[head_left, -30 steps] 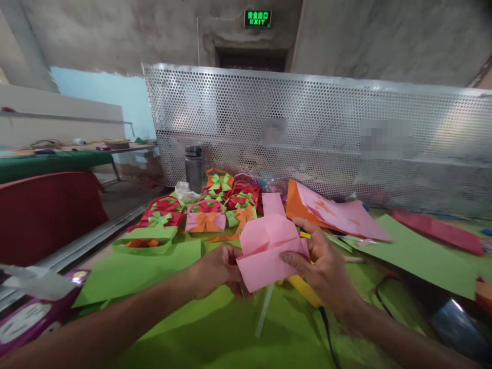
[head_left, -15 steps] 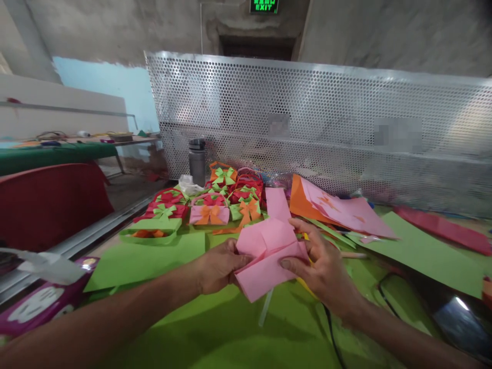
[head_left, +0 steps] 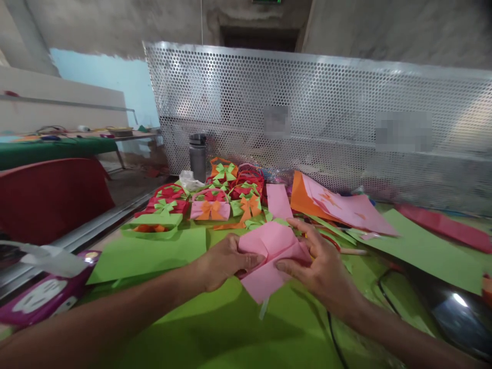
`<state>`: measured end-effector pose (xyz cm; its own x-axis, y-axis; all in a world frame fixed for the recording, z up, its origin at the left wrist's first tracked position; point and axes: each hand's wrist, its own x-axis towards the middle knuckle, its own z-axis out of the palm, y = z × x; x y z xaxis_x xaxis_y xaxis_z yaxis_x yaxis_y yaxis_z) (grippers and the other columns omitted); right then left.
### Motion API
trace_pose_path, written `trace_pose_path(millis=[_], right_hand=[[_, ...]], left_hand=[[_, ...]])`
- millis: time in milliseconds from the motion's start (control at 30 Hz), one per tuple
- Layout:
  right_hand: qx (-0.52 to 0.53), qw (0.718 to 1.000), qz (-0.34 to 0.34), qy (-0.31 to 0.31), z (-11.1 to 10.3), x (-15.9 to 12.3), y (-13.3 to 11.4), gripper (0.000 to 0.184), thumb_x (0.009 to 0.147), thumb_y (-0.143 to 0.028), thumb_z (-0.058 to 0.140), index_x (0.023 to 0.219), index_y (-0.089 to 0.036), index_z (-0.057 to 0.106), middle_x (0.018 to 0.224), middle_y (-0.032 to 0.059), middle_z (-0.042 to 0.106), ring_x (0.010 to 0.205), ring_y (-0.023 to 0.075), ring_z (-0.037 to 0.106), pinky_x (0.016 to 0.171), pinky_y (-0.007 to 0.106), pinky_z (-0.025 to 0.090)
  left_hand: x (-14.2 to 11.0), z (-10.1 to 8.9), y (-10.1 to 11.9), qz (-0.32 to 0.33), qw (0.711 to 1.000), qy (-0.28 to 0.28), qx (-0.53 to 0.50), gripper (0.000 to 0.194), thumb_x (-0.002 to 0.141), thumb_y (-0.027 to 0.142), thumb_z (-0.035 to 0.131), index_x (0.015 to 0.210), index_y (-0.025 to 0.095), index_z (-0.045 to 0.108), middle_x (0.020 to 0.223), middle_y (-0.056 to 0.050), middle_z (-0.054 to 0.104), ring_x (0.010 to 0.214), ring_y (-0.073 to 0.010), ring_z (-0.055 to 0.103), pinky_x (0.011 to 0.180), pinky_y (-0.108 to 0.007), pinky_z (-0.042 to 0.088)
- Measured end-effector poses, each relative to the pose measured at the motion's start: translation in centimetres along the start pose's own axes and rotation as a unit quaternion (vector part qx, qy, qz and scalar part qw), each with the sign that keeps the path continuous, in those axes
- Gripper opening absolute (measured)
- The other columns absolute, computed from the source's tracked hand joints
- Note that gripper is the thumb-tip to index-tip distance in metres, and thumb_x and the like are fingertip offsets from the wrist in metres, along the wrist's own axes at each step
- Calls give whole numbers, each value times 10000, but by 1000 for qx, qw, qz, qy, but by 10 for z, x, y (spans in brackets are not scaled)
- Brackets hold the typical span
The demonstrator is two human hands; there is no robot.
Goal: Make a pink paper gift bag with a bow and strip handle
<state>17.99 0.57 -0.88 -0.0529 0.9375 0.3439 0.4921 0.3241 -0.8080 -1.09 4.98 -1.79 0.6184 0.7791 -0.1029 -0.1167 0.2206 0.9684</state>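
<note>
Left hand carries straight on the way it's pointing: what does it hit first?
The folded pink paper that the left hand is pinching. Beyond that, probably the right hand, though depth is unclear from one view.

The person's bare left hand (head_left: 226, 261) reaches in from the lower left on a bare forearm (head_left: 126, 302), the wrist nearly straight, the thumb extended toward the right and the fingers mostly hidden beneath it. The bare right hand (head_left: 323, 269) comes from the lower right, its forearm (head_left: 407, 333) slanting up and leftward, the index finger stretched forward, the thumb below it pointing left. The hands are apart, both in a pinching pose.
</note>
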Motion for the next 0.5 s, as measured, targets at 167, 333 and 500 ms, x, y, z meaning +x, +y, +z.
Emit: trace_pose_path(millis=[167,333,500], right_hand=[[-11,1000,-9,12,2,-1,-7,666,648,-302,722,1245,-243,431,1101,66,618,931,222,601,805,364,484],[-54,998,-21,39,3,1,-9,619,656,-287,703,1222,-238,459,1204,71,558,1079,252,526,907,421,424],[-114,989,-66,67,5,-1,-10,572,660,-252,688,1197,-239,490,1170,64,578,1071,261,514,920,439,403]], left_hand=[[-3,4,1,-12,999,19,41,364,529,382,777,672,77,641,551,-11,566,469,-86,474,450,-202,367],[-5,7,3,9,996,37,75,357,552,419,747,563,95,599,514,-9,561,441,-88,484,424,-205,399],[-6,8,6,31,995,25,92,313,583,382,732,574,99,597,512,1,559,439,-75,483,422,-187,402]])
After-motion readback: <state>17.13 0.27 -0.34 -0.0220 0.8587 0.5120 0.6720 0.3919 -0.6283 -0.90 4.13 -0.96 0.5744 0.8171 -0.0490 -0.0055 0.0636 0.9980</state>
